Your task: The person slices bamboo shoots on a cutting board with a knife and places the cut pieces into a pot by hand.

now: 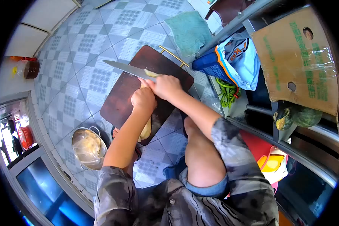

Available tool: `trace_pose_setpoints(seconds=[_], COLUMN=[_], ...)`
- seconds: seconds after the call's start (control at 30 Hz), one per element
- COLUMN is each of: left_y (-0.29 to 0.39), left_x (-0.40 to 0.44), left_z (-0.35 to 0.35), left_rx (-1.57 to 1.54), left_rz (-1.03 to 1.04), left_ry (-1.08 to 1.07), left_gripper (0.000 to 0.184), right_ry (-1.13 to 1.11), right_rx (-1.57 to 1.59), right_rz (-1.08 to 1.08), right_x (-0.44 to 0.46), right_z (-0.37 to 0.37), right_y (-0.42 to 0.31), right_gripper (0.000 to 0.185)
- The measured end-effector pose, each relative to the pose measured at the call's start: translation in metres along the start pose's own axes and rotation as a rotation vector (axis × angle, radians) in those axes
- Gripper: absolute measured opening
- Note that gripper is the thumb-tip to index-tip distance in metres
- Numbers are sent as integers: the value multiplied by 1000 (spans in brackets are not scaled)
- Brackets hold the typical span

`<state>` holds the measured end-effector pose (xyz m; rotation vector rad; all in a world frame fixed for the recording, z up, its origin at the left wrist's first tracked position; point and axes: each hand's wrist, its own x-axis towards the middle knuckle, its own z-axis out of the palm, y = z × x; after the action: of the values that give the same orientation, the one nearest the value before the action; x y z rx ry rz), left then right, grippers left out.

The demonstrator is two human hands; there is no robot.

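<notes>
My right hand (166, 87) is closed round the handle of a large kitchen knife (126, 68), whose long blade points to the upper left above a dark wooden cutting board (118, 98). A pale cut piece (151, 73) rests against the blade near my fingers. Just below, my left hand (144, 99) grips a long pale-yellow vegetable (146, 130) over the board; its exact kind is unclear. My left hand and forearm hide much of its length. The vegetable's upper end shows close to the knife and my right hand.
A metal pot (95, 164) with a plastic bag (87, 147) stands on the tiled floor at left. On the right rack are green peppers (228, 94), a blue-and-white bag (239, 62), a cardboard box (297, 56) and a dark squash (307, 116). A green cloth (188, 32) lies beyond.
</notes>
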<state>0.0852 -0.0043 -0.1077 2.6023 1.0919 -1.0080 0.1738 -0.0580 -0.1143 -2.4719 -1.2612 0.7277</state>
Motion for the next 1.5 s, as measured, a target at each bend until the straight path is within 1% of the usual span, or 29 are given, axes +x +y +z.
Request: trace_pose_setpoints(seconds=[0.03, 0.07, 0.13, 0.17, 0.23, 0.3, 0.37, 0.4, 0.43, 0.47, 0.5, 0.57, 0.6, 0.63, 0.7, 0.73, 0.8, 0.93, 1.0, 1.1, 1.13, 1.17, 1.23, 1.27, 1.3, 1.33, 1.37, 1.43, 1.5], left_y=[-2, 0, 2, 1, 0, 0, -2, -4, -6, -9, -10, -6, -2, -3, -7, -8, -4, -7, -8, -4, -6, -8, -8, -7, -9, -11, -11, -8, -9], left_x=[-2, -3, -4, -5, -4, -8, -13, -15, -16, 0, -2, -13, -20, -16, -7, -7, -9, 3, 3, -7, -8, -10, -12, -11, -9, -9, -11, -13, -14], left_z=[-2, -3, -3, 0, 4, 5, 7, 8, 11, 39, 36, 22, 13, 19, 28, 29, 33, 49, 52, 38, 34, 31, 34, 41, 42, 38, 35, 33, 34], left_rx=[0, -16, -45, -49, -41, -44, -43, -51, -59, -83, -84, -71, -15, -14, 13, 13, -27, -85, -80, -9, -11, -13, -29, -23, -18, -22, -36, -60, -54], left_rz=[-9, -23, -34, -30, -32, -59, -92, -89, -85, -94, -102, -81, -106, -107, -20, -23, -92, -61, -29, -82, -84, -42, -1, 21, 35, 30, 32, 42, 95], left_ry=[1, -1, 10, 6, 55, 60, 53, 43, 33, 138, 138, 73, 81, 81, 36, 38, 123, 97, 153, 103, 102, 96, 94, 139, 192, 197, 158, 107, 97], left_gripper=[89, 91, 92, 92, 91, 90, 89, 88, 87, 99, 99, 92, 78, 78, 51, 51, 32, 39, 37, 32, 32, 31, 30, 29, 29, 29, 30, 31, 31], right_ry=[0, 50, 30, 27, 9, 7, -92, -96, -116, -136, -139, -177, -185, -175, -132, -131, -81, -18, -7, -20, 16, 14, 7, 9, 32, 51, 48, -44, -29], right_rx=[2, 23, -142, -147, -163, -149, -65, -63, 41, 144, 144, 87, 49, 39, 3, 4, -26, -63, -94, -50, -30, -30, -64, -71, -94, -113, -116, -119, -149], right_rz=[26, -10, 88, 93, 63, 34, 65, 52, 95, 140, 132, 109, 90, 75, 65, 61, 44, 14, 33, -18, -53, -51, -65, -67, -35, 2, 3, 113, 92], right_x=[-15, -30, -56, -62, -66, -61, -53, -53, -52, -51, -56, -76, -82, -86, -87, -87, -88, -85, -80, -53, -45, -42, -40, -46, -55, -66, -80, -105, -100], right_z=[-6, -5, -8, -7, -11, -16, -21, -20, -18, -16, -17, -19, -17, -15, -3, 1, 4, 3, 2, 5, 8, 10, 11, 11, 14, 15, 13, 7, 6], right_y=[12, 30, 59, 68, 76, 73, 69, 68, 67, 67, 61, 44, 39, 35, 35, 36, 36, 28, 22, 2, -4, -6, -3, 1, 12, 23, 37, 61, 56], right_gripper=[55, 55, 56, 56, 57, 59, 63, 63, 65, 66, 66, 67, 66, 66, 65, 65, 62, 59, 58, 58, 55, 55, 53, 53, 54, 54, 54, 54, 53])
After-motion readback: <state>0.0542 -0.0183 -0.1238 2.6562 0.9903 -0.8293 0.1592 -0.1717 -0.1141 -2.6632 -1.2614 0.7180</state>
